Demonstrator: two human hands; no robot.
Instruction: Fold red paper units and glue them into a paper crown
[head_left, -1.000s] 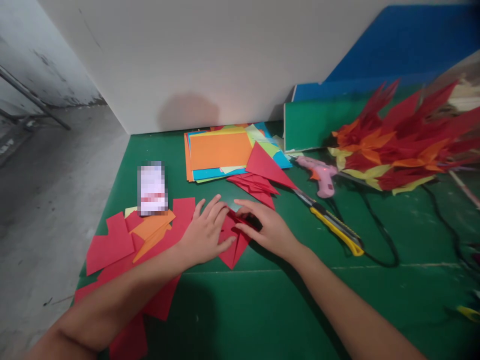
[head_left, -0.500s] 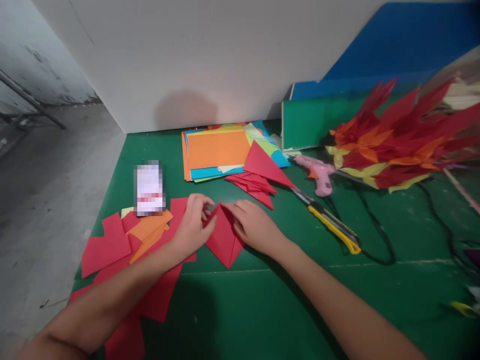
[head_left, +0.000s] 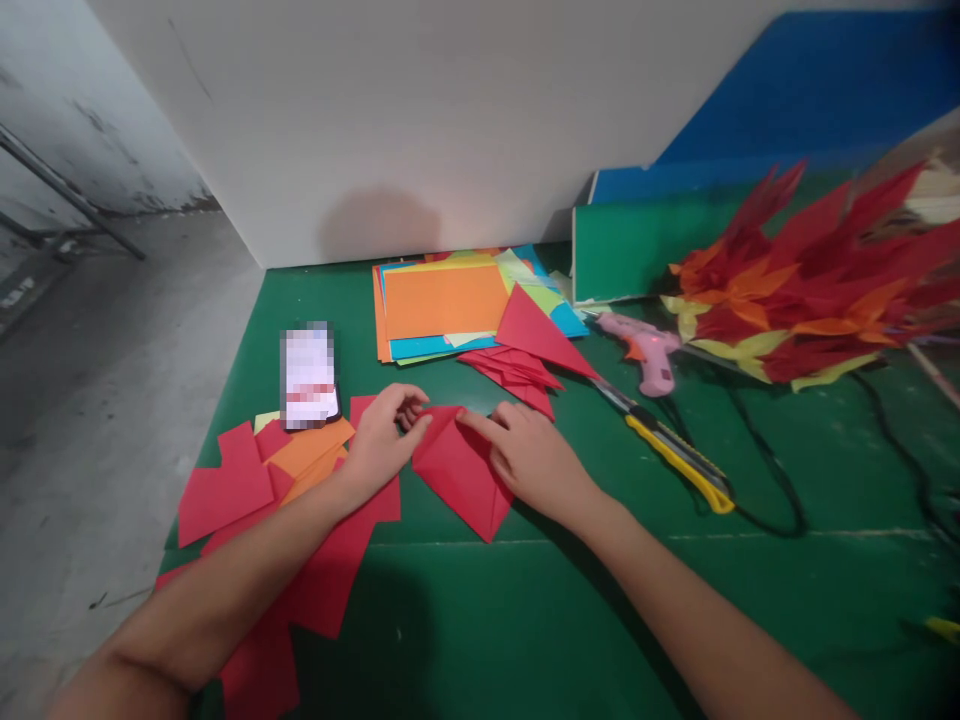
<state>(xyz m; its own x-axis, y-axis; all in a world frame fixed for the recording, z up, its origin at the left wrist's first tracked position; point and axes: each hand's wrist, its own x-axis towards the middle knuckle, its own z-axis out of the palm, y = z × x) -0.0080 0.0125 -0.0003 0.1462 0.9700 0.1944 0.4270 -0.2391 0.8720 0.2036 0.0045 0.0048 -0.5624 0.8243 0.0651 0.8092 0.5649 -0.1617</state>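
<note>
A folded sheet of red paper [head_left: 459, 462] lies on the green tabletop between my hands, its creased lower corner pointing towards me. My left hand [head_left: 386, 430] is closed at the paper's upper left edge, thumb and curled fingers meeting there. From the other side, my right hand [head_left: 536, 455] presses its index finger onto the top edge; the remaining fingers curl over the paper's right side. Folded red pieces [head_left: 517, 372] are piled just beyond, beside a red paper cone-like triangle [head_left: 536, 330].
Red scraps [head_left: 330, 590] and orange scraps [head_left: 311, 455] spread under my left forearm, near a phone [head_left: 309, 378]. Behind lies a coloured paper stack [head_left: 442, 300]. To the right are a yellow cutter knife [head_left: 679, 460], a pink glue gun [head_left: 646, 350] and red-orange paper flames [head_left: 795, 280].
The red paper's lower corner has swung right, and its top fold looks flatter and wider. My right hand has shifted right, its index finger now extended on the edge. The view has moved slightly.
</note>
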